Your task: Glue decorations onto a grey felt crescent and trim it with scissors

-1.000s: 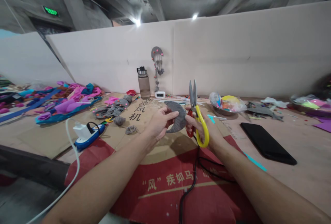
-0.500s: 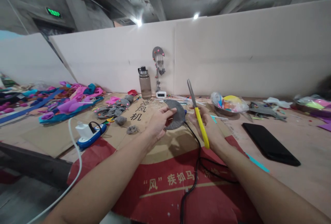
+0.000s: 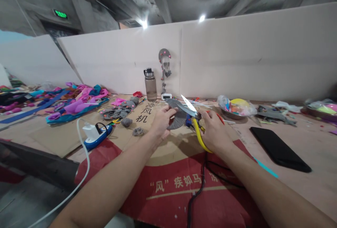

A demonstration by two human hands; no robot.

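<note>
My left hand (image 3: pixel 160 122) pinches a grey crescent-shaped felt piece (image 3: pixel 176 119) above the cardboard on the table. My right hand (image 3: pixel 214 132) grips scissors (image 3: pixel 193 119) with yellow and red handles. The blades point left and lie across the top of the felt piece. Both hands are held close together at the centre of the view.
Cardboard (image 3: pixel 168 186) with red print covers the near table. A black phone (image 3: pixel 279 149) lies at the right, a bowl of coloured scraps (image 3: pixel 235 108) behind it. A water bottle (image 3: pixel 150 84), grey felt bits (image 3: pixel 118 112), a power strip (image 3: pixel 96 135) and bright fabric (image 3: pixel 76 103) sit to the left.
The scissors tipped from pointing straight up to lying leftward across the felt piece. My right hand turned with them; my left hand kept its hold on the felt.
</note>
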